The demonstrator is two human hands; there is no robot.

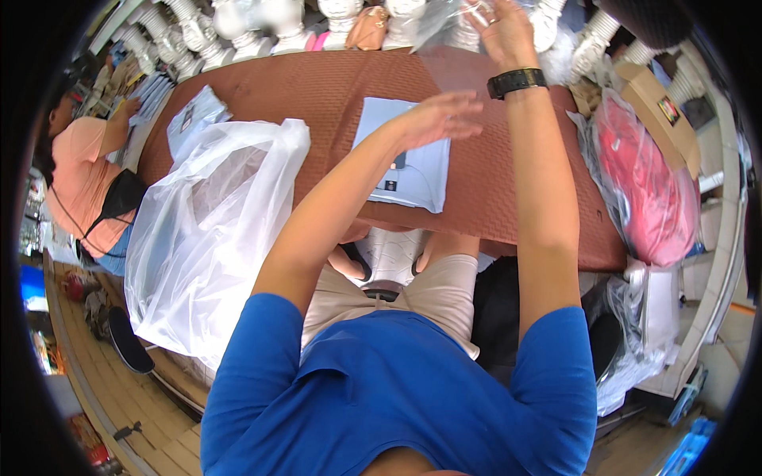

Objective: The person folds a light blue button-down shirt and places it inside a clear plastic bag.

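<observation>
A light blue folded garment (425,176) lies flat on the brown table, with small dark patches or tags on its front. Above its far part hovers my left hand (440,119), fingers stretched and slightly blurred, holding nothing. My right hand (508,36), with a black watch on the wrist, is raised at the table's far edge. Its fingers are closed on a clear plastic bag (444,28), which hangs thin and see-through to the left of them.
The brown cloth-covered table (317,79) holds a large translucent plastic bag (214,230) and another light blue packet (196,119) at left. White mannequin heads (341,12) line the back. At right are a cardboard box (659,119) and bagged red goods (643,182). A person (83,159) sits left.
</observation>
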